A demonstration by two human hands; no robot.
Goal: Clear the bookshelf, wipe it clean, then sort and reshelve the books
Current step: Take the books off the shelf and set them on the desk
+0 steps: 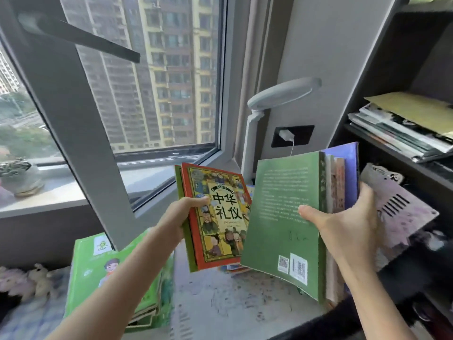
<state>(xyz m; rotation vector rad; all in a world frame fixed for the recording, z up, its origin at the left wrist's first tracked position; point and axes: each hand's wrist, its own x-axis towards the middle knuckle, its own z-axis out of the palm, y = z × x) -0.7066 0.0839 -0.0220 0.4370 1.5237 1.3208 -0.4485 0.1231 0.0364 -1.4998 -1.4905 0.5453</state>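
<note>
Holding books in both hands, a person stands over a pale desk (232,303) by a window (159,82).

Two books are in the left hand (182,214): a red book (218,217) with cartoon figures and large Chinese characters on its cover, and the green edge of a second book showing behind it. The fingers are curled around the books' left edge, with the thumb pressed on the red cover.

At least four books are bunched upright in the right hand (348,224). A green book (282,217) faces the camera back cover first, showing a barcode; a blue one is at the far side. The hand is spread wide, clamped across the bundle with the thumb on the green cover and the fingers wrapped around the far side. Both loads are held in the air above the desk's middle, the two hands apart.

One stack of green books (105,273) lies at the desk's left edge. One white lamp (282,94) stands at the back edge, near a wall socket (293,136) with a charger plugged in.

A dark bookshelf (387,69) rises along the desk's right edge; one shelf carries a slumped pile of papers (397,128). Tall apartment blocks fill the window, and one potted plant (17,173) sits on the sill.
</note>
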